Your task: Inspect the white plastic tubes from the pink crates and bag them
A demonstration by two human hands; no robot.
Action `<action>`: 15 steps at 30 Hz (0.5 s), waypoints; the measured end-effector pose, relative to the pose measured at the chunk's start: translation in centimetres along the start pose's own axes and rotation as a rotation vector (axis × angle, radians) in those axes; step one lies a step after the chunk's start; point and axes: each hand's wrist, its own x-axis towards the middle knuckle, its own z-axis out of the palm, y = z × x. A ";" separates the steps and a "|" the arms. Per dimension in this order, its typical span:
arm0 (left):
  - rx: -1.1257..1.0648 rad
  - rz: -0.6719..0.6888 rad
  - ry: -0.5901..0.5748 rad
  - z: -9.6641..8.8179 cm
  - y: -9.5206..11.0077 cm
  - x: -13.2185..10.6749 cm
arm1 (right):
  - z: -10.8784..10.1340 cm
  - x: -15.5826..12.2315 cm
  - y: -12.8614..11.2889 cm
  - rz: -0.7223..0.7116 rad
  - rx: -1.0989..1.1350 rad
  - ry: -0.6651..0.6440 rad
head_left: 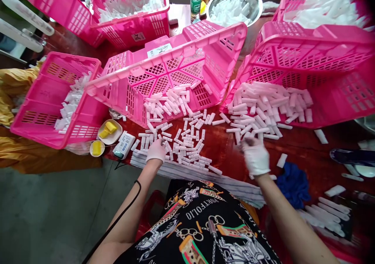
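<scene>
My left hand (156, 151), in a white glove, rests curled on the loose pile of small white plastic pieces (187, 145) spread on the red table; its fingers are closed on something I cannot make out. My right hand (255, 155), also gloved, hovers over the near edge of a second heap of white tubes (263, 107) spilling from a tipped pink basket (310, 53); its fingertips are blurred by motion. A middle pink basket (175, 72) lies tipped toward me with more white pieces inside.
Another pink basket (43, 100) of white pieces sits at the left, two more at the back. A steel bowl (234, 6) holds white parts. Small dishes with yellow sponges (107, 130), a white box (123, 145), a blue cloth (293, 184) and a folded towel (187, 174) lie near me.
</scene>
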 end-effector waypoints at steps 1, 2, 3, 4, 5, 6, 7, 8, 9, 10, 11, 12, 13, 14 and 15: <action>0.044 -0.036 -0.016 0.2 -1.2 0.4 | 1.3 -1.0 0.8 -0.015 -0.155 -0.137; 0.072 -0.056 -0.035 0.5 -2.0 0.5 | 2.7 -2.1 1.5 -0.045 -0.289 -0.279; 0.086 -0.055 -0.053 0.9 -2.3 0.4 | 4.3 -3.1 2.1 -0.078 -0.447 -0.396; 0.089 -0.033 -0.066 1.4 -2.4 0.0 | 5.7 -4.0 2.5 -0.128 -0.605 -0.509; 0.087 0.009 -0.076 2.0 -2.1 -0.4 | 7.0 -4.7 2.8 -0.175 -0.753 -0.601; 0.086 0.070 -0.093 2.7 -1.6 -1.0 | 7.9 -5.2 3.0 -0.215 -0.886 -0.671; 0.086 0.151 -0.124 3.3 -0.9 -1.7 | 8.6 -5.6 3.2 -0.250 -0.990 -0.722; 0.088 0.245 -0.167 3.9 -0.2 -2.3 | 9.0 -5.7 3.3 -0.272 -1.062 -0.749; 0.088 0.333 -0.210 4.5 0.4 -2.9 | 9.0 -5.7 3.5 -0.279 -1.105 -0.756; 0.088 0.395 -0.243 4.9 1.0 -3.3 | 8.8 -5.6 3.7 -0.276 -1.126 -0.747; 0.083 0.416 -0.249 5.1 1.3 -3.5 | 8.5 -5.4 3.9 -0.265 -1.133 -0.721; 0.071 0.394 -0.218 5.2 1.5 -3.6 | 8.0 -5.2 4.2 -0.246 -1.128 -0.684; 0.049 0.334 -0.151 5.2 1.4 -3.5 | 7.4 -4.9 4.5 -0.220 -1.099 -0.643; 0.023 0.248 -0.070 4.9 1.2 -3.2 | 6.9 -4.7 4.7 -0.189 -1.053 -0.608; -0.010 0.159 0.006 4.6 0.8 -2.7 | 6.4 -4.6 4.9 -0.162 -0.997 -0.584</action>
